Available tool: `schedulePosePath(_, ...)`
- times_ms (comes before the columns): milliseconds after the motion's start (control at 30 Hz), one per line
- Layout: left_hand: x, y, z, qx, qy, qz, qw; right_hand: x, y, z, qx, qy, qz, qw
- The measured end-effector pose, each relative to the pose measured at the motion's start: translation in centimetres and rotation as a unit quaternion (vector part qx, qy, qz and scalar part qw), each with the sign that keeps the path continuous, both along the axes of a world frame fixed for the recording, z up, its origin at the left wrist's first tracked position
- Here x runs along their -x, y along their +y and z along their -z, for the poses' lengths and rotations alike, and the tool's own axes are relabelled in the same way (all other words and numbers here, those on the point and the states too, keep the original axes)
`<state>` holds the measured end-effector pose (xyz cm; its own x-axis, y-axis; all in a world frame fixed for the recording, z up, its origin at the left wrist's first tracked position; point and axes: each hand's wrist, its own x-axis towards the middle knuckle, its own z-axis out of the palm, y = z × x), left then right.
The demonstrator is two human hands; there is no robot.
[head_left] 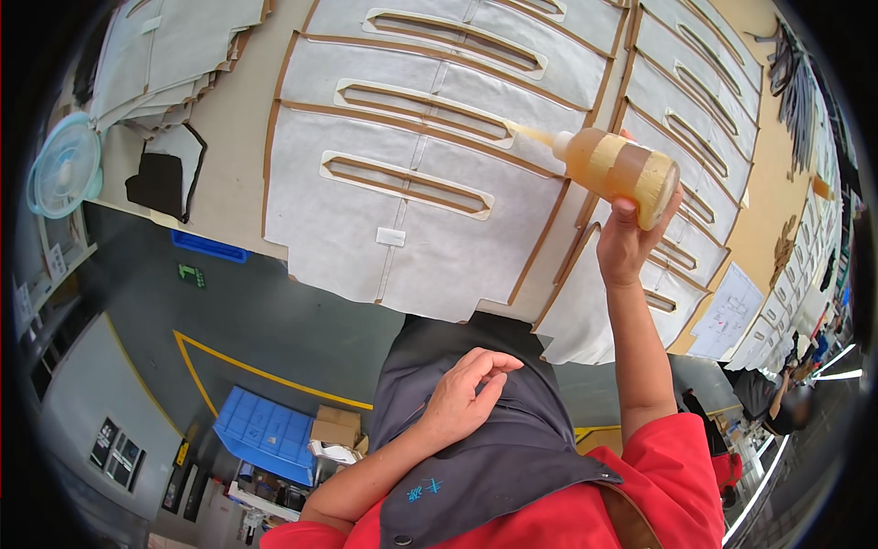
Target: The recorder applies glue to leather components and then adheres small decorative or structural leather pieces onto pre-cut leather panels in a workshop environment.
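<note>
My right hand (637, 229) is wrapped round a clear squeeze bottle (615, 166) of amber liquid with yellowish tape bands. The bottle is tilted, its nozzle aimed left at the right end of a long slot in a pale panel (347, 137). I cannot tell whether the tip touches the panel. Brown strips line the slots, each inside a white oval border. Other such panels (366, 55) overlap it in a column. Over my dark apron (402, 366) hangs my left hand (466, 392), fingers loosely bent, thumb apart, nothing in it.
Another column of slotted panels (672, 174) lies right of the bottle. A pale stack of pieces (174, 55), a black piece (163, 183) and a turquoise fan (66, 165) are at the left. Grey strips (794, 91) hang far right. Blue crates (265, 430) stand on the floor.
</note>
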<state>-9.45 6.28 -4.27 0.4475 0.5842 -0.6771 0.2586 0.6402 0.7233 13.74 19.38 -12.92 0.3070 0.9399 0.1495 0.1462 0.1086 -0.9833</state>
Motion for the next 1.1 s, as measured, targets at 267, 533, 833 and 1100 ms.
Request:
schedulePosePath(267,-0.2,0.0,-0.1,-0.002,0.002,-0.003,1.0,-0.1,-1.1,-0.6,0.035,0.047,-0.001,0.998)
schedulePosePath(533,-0.4,0.0,-0.1,-0.006,0.003,-0.005,1.0,-0.2,-1.2,-0.6,0.038,0.032,0.003,0.999)
schedulePosePath(833,-0.4,-0.1,-0.1,-0.008,0.0,-0.013,1.0,0.4,-0.9,0.0,0.013,0.031,-0.035,0.999)
schedulePosePath(1100,-0.2,0.1,0.0,-0.005,-0.001,-0.013,1.0,0.0,-1.0,-0.3,0.004,0.025,-0.034,0.999)
